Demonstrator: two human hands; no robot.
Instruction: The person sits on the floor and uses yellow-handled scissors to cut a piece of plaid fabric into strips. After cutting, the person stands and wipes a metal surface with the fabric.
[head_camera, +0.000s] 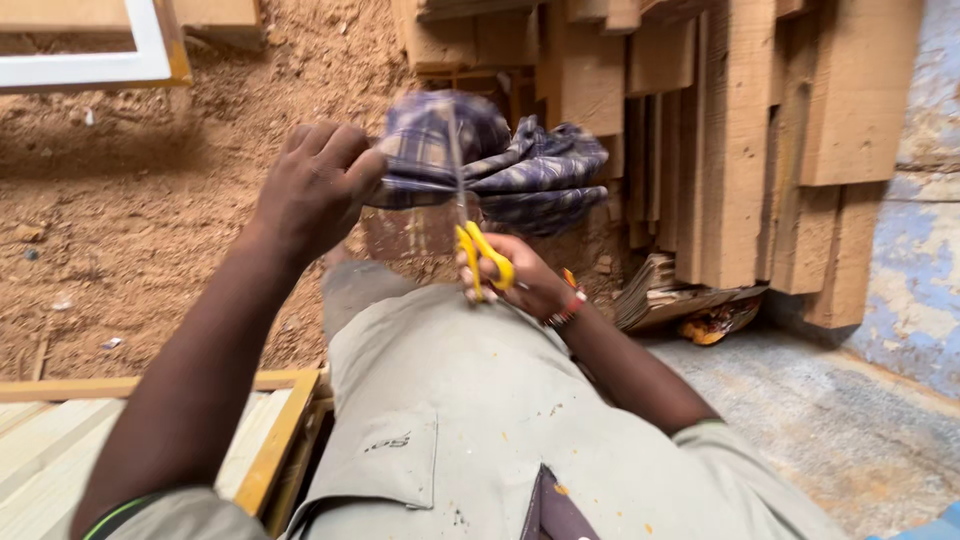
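My left hand (312, 185) grips a bunched piece of blue and purple plaid cloth (520, 165), holding it up in front of me. My right hand (520, 278) holds scissors with yellow handles (484, 258), fingers through the loops. The scissor blades (458, 160) point upward into the cloth, near its middle. The cloth is blurred by motion. My lap, in grey trousers (450, 400), lies below both hands.
Wooden planks and boards (740, 130) lean upright at the back right. Sawdust-covered ground (130, 200) spreads at the left. A white frame (150, 60) lies top left. A yellow-edged wooden panel (270, 440) sits at the lower left. Scraps (690, 300) lie beneath the planks.
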